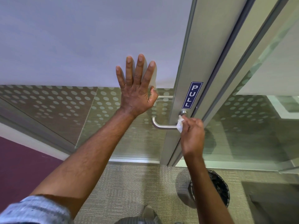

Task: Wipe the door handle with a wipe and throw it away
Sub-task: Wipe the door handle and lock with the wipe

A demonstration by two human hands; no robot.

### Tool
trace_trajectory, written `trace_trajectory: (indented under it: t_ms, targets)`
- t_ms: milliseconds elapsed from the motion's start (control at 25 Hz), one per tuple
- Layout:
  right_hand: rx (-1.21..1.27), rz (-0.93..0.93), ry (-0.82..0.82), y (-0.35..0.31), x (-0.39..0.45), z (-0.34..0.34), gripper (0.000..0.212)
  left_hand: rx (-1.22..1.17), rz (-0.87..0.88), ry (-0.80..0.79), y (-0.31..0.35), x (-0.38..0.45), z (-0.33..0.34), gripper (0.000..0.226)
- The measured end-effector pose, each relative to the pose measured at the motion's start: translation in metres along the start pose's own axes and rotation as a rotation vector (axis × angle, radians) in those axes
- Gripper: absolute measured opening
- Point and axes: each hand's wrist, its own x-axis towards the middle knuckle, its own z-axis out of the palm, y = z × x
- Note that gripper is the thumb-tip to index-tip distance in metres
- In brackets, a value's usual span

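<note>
A brushed-metal lever door handle (161, 126) juts left from the grey metal door frame (182, 78), under a blue PULL sticker (192, 95). My right hand (192, 136) pinches a small white wipe (180, 124) against the handle close to its round base (183, 112). My left hand (137, 88) lies flat with spread fingers on the frosted glass door (80, 38), up and left of the handle, holding nothing. A black waste bin (216, 188) stands on the floor below, partly hidden by my right forearm.
The lower glass has a dotted frosted pattern (48, 101). A glass side panel (258, 118) stands right of the frame. Beige carpet (129, 183) covers the floor, a dark red wall (19, 167) is at the lower left, and my shoe (148, 212) shows at the bottom.
</note>
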Motion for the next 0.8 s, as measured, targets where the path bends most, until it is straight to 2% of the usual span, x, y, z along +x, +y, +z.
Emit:
trace_trajectory:
  t_ms: [40, 120, 240, 360, 680, 800]
  targets:
    - [0.033, 0.028, 0.052, 0.006, 0.011, -0.001, 0.024, -0.002, 0.001, -0.003, 0.000, 0.000, -0.001, 0.116]
    - [0.317, 0.206, 0.077, 0.018, 0.019, 0.002, 0.016, -0.002, 0.001, -0.010, 0.001, 0.000, -0.002, 0.116]
    - [0.858, 0.524, -0.065, 0.021, -0.003, 0.013, 0.020, 0.009, -0.003, -0.007, 0.000, 0.000, -0.001, 0.117]
    - [1.174, 0.736, -0.206, 0.011, -0.027, 0.033, 0.018, -0.006, 0.003, -0.004, 0.000, 0.000, 0.000, 0.117]
    - [1.326, 0.885, -0.292, -0.017, -0.038, 0.068, 0.019, 0.009, 0.006, -0.020, -0.001, 0.000, -0.001, 0.114]
    - [1.354, 0.935, -0.285, -0.009, -0.037, 0.057, 0.021, 0.007, -0.015, 0.003, 0.000, 0.000, -0.001, 0.097]
